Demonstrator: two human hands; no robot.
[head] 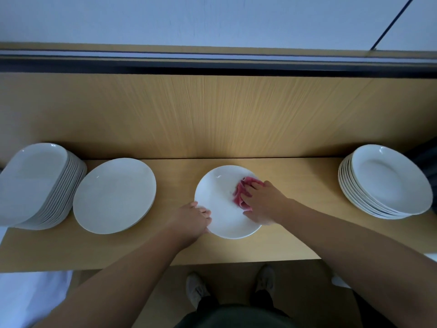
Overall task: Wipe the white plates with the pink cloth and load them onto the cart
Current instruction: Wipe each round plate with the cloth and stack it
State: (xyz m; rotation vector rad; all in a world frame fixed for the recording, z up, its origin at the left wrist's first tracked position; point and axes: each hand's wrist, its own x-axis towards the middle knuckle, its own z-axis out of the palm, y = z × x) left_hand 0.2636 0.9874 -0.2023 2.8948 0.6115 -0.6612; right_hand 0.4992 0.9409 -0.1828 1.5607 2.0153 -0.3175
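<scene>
White plate (220,185) lies flat at mid-bench (300,192), near rim close to the front edge. Left grip (192,218) clasps the plate's near-left rim, fingers curled over it. Right grip (266,204) is clenched on the bunched pink cloth (240,194), pressing it to the plate's right half. Bare strips of bench lie on both sides. To the left: wide plate (113,195), then tall stack (35,185) at the end. Right stack (385,181) sits at the opposite end. Wood back panel (212,114) closes the far side.
</scene>
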